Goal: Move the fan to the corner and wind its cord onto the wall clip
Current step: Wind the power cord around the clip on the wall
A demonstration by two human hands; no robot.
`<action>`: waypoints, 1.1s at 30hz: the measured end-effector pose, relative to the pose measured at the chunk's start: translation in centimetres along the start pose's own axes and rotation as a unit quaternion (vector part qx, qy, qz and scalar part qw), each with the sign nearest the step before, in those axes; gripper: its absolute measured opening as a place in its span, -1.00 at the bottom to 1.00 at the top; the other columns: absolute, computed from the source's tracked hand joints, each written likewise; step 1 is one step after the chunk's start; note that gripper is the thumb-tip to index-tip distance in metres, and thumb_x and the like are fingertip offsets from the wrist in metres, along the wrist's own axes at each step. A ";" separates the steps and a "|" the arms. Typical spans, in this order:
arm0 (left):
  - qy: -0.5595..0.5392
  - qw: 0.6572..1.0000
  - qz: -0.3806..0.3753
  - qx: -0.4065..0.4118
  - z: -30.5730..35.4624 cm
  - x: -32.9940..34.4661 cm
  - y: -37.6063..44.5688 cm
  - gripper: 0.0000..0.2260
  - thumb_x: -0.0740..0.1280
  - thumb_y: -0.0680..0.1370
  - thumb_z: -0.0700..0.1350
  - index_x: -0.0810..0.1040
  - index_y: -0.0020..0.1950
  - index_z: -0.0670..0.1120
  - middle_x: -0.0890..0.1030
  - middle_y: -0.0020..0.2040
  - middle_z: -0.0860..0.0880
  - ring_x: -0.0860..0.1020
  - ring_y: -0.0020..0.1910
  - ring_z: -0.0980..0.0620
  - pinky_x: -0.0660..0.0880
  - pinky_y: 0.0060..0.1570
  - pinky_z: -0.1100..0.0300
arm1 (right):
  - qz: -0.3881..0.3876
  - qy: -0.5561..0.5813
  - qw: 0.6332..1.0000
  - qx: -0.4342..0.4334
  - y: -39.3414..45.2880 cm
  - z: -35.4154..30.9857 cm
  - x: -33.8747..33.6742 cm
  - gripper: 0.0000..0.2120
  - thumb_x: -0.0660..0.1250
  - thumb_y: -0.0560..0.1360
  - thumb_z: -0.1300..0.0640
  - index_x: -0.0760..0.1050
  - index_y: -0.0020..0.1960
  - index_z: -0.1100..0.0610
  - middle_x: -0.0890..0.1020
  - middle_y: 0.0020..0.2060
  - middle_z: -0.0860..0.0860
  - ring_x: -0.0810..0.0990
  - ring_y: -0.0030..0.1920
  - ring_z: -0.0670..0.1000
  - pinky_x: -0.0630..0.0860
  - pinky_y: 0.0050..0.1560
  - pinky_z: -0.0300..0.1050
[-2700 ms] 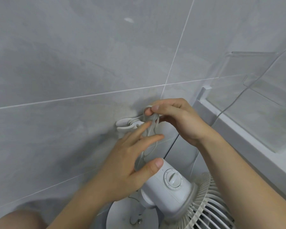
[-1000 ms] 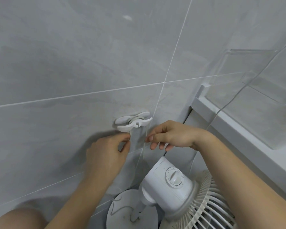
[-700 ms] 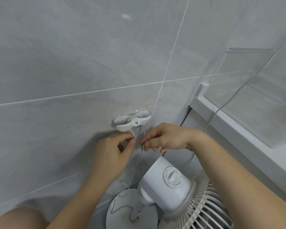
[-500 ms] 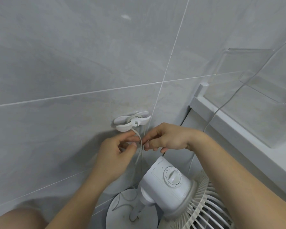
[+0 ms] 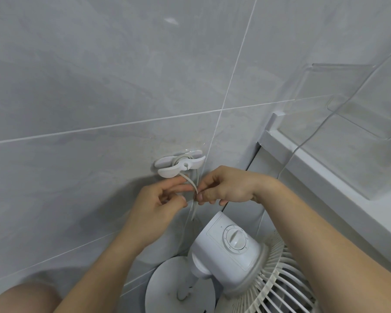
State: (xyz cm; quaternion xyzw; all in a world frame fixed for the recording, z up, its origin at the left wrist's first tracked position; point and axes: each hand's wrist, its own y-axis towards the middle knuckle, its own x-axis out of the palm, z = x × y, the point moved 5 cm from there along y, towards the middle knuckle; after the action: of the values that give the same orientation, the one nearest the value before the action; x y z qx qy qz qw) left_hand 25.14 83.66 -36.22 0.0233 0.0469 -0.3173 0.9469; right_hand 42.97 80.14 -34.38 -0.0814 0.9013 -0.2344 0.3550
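Head view: both forearms reach up toward the tiled wall. Left hand, fingers curled, pinches the white cord just below the wall clip. Right hand pinches the same cord between thumb and forefinger, fingertips nearly touching the left's. Cord loops round the clip above the fingers. Fan stands below them.

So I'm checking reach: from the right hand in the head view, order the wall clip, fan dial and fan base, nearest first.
From the right hand:
1. Wall clip, up-left on the tile.
2. Fan dial, below.
3. Fan base, lowest, by the floor.
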 end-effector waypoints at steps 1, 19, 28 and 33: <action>0.011 1.000 0.000 0.003 0.1 0.0 0.0 -0.70 0.37 0.46 -0.23 0.67 0.04 0.14 0.73 0.03 0.16 0.66 -0.01 0.07 0.57 0.03 0.16 | 0.002 -0.001 1.000 0.001 0.0 0.0 -0.1 -0.85 0.38 0.59 0.08 0.70 0.09 0.03 0.72 -0.08 -0.12 0.58 -0.11 -0.11 0.59 -0.01 -0.14; 0.314 0.886 0.130 0.316 4.8 -0.9 -2.6 -0.85 0.35 0.49 -0.05 0.64 -0.02 -0.05 0.61 0.18 0.07 0.58 0.13 0.02 0.48 0.13 0.00 | 0.202 0.124 0.970 0.053 -1.7 0.5 -4.1 -0.71 0.45 0.55 -0.03 0.63 -0.17 0.19 0.50 -0.48 -0.06 0.64 -0.32 0.05 0.62 -0.19 -0.13; 0.311 0.893 0.128 0.299 4.1 -1.1 -2.4 -0.81 0.31 0.50 -0.05 0.59 0.06 -0.07 0.60 -0.04 0.09 0.55 0.01 0.00 0.48 0.02 -0.04 | 0.366 0.167 0.915 -0.020 -2.1 -2.1 -5.2 -0.66 0.37 0.60 0.02 0.57 -0.19 0.27 0.35 -0.49 -0.07 0.39 -0.41 -0.04 0.52 -0.23 -0.08; 0.314 0.892 0.120 0.302 3.6 -1.0 -2.1 -0.81 0.32 0.51 -0.07 0.62 0.06 -0.09 0.62 0.00 0.07 0.53 0.06 -0.01 0.46 0.07 -0.02 | 0.399 0.178 0.898 -0.057 -2.7 -2.5 -5.1 -0.65 0.36 0.58 0.02 0.55 -0.31 0.19 0.33 -0.45 0.00 0.32 -0.34 0.03 0.36 -0.19 -0.01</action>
State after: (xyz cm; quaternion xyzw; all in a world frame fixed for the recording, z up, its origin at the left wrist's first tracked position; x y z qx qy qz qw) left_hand 23.32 82.29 -32.56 0.4118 0.2405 -0.1763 0.8611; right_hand 44.92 80.24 -28.40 0.3081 0.9181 -0.0314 0.2474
